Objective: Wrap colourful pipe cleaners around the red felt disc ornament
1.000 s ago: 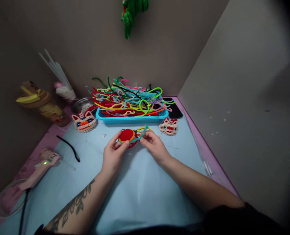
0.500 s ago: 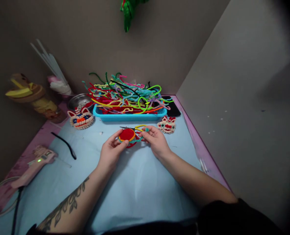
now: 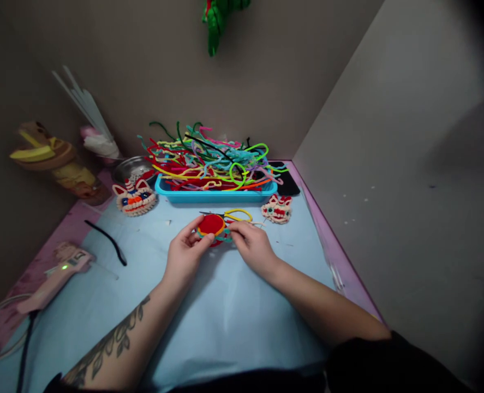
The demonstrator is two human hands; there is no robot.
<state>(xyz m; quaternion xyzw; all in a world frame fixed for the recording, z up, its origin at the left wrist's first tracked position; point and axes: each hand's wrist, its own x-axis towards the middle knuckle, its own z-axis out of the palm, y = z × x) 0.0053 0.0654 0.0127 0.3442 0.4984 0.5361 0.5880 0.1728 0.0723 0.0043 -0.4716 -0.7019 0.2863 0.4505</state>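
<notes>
Right hand [image 3: 253,249] moved in, pinching red disc [image 3: 211,223] with left hand [image 3: 185,257]

The person's bare left hand [image 3: 184,252] and bare right hand [image 3: 252,245] meet over the middle of the tabletop, nearer its far edge, fingertips almost touching. Both lie knuckles up, thumbs and fingers pinched closed. The tattooed left forearm [image 3: 114,344] reaches in from the near left corner, the plain right forearm [image 3: 319,311] from the near right.
</notes>
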